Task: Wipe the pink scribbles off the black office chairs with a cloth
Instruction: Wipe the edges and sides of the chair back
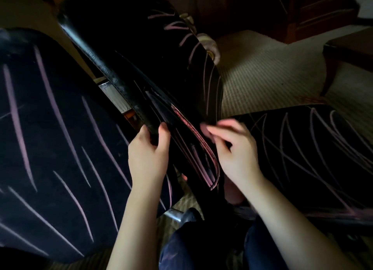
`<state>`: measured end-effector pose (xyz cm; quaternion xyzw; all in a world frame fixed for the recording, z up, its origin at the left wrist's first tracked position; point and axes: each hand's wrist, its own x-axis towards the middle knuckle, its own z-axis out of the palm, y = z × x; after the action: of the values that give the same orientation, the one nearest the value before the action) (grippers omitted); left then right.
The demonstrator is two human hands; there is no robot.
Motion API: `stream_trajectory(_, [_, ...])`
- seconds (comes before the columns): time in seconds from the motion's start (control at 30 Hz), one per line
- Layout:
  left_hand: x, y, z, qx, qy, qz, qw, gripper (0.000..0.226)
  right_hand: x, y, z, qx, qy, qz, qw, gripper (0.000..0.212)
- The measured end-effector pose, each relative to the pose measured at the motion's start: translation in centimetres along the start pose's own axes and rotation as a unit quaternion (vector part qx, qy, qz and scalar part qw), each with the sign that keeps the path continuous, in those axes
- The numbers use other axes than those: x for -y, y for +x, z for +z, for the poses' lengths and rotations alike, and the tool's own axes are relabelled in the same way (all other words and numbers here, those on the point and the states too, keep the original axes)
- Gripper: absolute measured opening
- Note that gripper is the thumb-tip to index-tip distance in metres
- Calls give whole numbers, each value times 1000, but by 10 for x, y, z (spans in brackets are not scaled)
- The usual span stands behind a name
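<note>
Black office chairs fill most of the view, three dark upholstered surfaces crowded round the person. The biggest, a wide black fabric panel [50, 148], takes up the left side and carries long pale pink scribbles [18, 116] running top to bottom. A second black chair panel [151, 48] slants from upper left down to the centre, standing on edge between the other two, with thin pink lines along its right side and a denser pink band near its lower end. The third black chair surface [312, 148] lies at the right, covered in crossing pink strokes.

A beige ribbed carpet [262, 68] shows behind and between them. A dark wooden piece of furniture [347, 48] stands on the carpet at the far right. The person's dark blue trouser legs [185, 249] appear at the bottom edge.

A black leather-like padded edge [105, 68] runs along the left side of the middle panel. The left hand [148, 150] grips its lower end, thumb on one side and fingers curled over the other. The right hand [236, 150] is just beside the middle panel's pink band, blurred, with fingers bent; I cannot tell whether they hold anything. A chrome chair leg [171, 214] with a dark caster [190, 216] sits low in the centre, between the forearms.
</note>
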<state>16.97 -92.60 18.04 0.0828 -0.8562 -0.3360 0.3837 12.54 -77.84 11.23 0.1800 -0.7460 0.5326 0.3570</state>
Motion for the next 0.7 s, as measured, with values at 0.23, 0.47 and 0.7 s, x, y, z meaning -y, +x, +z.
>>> stream_trajectory(0.23, [0, -3, 0, -3, 15, -1, 1000, 43, 11, 17, -2, 68, 3, -13, 998, 34])
stream_trajectory(0.47, [10, -8, -1, 16, -36, -13, 999, 49, -2, -15, -9, 44, -23, 55, 997, 38])
stream_trajectory(0.7, [30, -39, 11, 86, 23, -30, 996, 40, 0, -8, -6, 59, 2, 50, 997, 34])
